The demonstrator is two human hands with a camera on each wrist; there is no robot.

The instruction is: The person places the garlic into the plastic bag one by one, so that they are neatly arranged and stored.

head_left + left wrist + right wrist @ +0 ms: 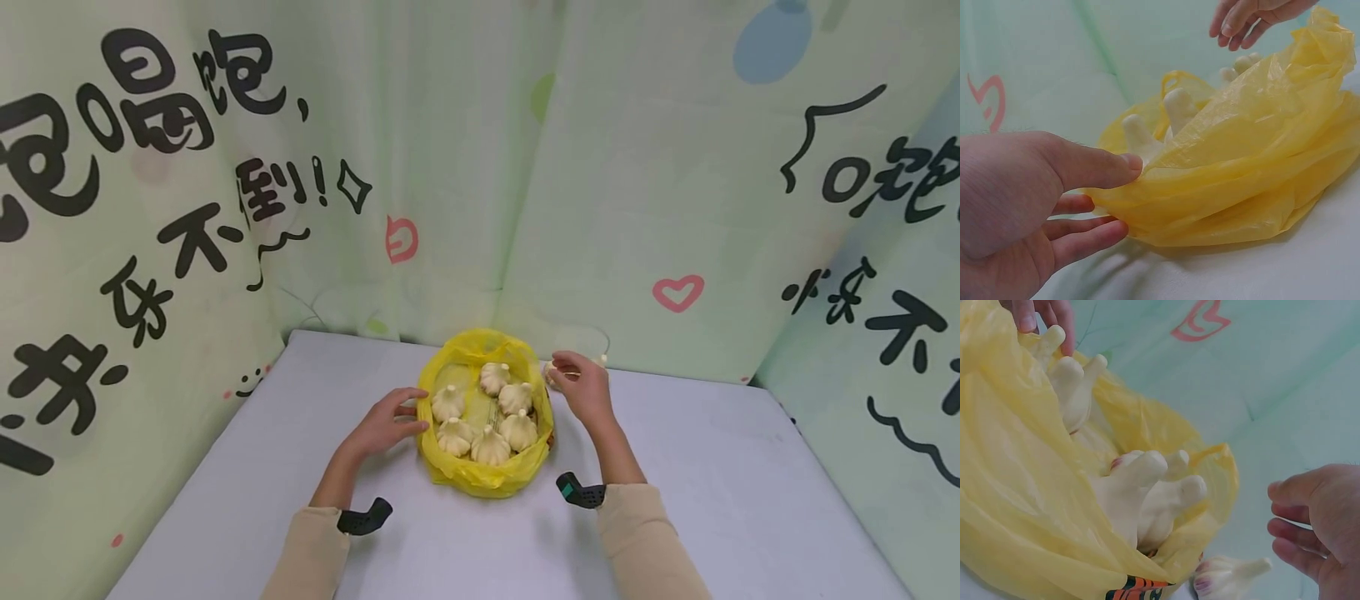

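Observation:
A yellow plastic bag (pixel 487 482) sits with its mouth spread wide, several whitish garlic bulbs (pixel 491 447) inside it. At the bag's left rim my left hand (pixel 386 425) holds the plastic; in the left wrist view the thumb (pixel 1107 169) lies at the edge with the fingertips below it. Beyond the bag's right side, my right hand (pixel 583 387) hovers with loosely bent fingers and nothing between them. Another garlic bulb (pixel 1229 578) lies on the table outside the bag, just below the right hand and partly hidden by it in the head view.
The white table (pixel 712 500) extends to both sides and toward me. Behind it hangs a pale green printed curtain (pixel 465 167), close to the table's far edge. A black wrist strap mount (pixel 365 517) sits on each sleeve end.

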